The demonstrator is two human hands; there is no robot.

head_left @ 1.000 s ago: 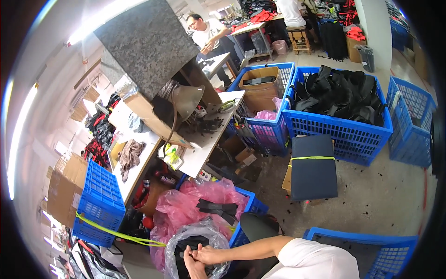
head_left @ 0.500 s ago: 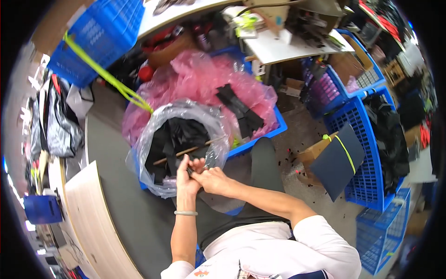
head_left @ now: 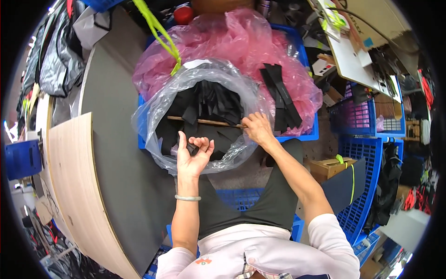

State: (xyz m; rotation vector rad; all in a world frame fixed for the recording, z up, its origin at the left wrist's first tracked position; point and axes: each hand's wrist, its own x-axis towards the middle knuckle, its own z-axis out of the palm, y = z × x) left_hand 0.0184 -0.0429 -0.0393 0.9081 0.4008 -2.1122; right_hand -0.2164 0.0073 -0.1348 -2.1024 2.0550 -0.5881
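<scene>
My left hand (head_left: 194,156) is palm up over the near side of a clear plastic bag (head_left: 144,116). Its thumb stands out, and the other fingers curl round a small black strip (head_left: 192,149), mostly hidden. At the bag's right rim, my right hand (head_left: 258,128) has its fingers pinched on the end of a thin wooden stick (head_left: 204,121). The stick lies across the bag's mouth. Inside the bag are many black fabric strips (head_left: 216,100), some draped over the stick.
Pink plastic sheeting (head_left: 209,44) fills the blue crate (head_left: 306,135) behind the bag, with more black strips (head_left: 281,97) on it. A grey board (head_left: 123,139) stands at left beside a pale wooden panel (head_left: 74,181). Blue crates (head_left: 357,186) and a cardboard box (head_left: 327,169) are at right.
My right hand has left my left hand and moved right, onto the stick's end. My left hand's fingers still curl round the black strip. The whole view has shifted.
</scene>
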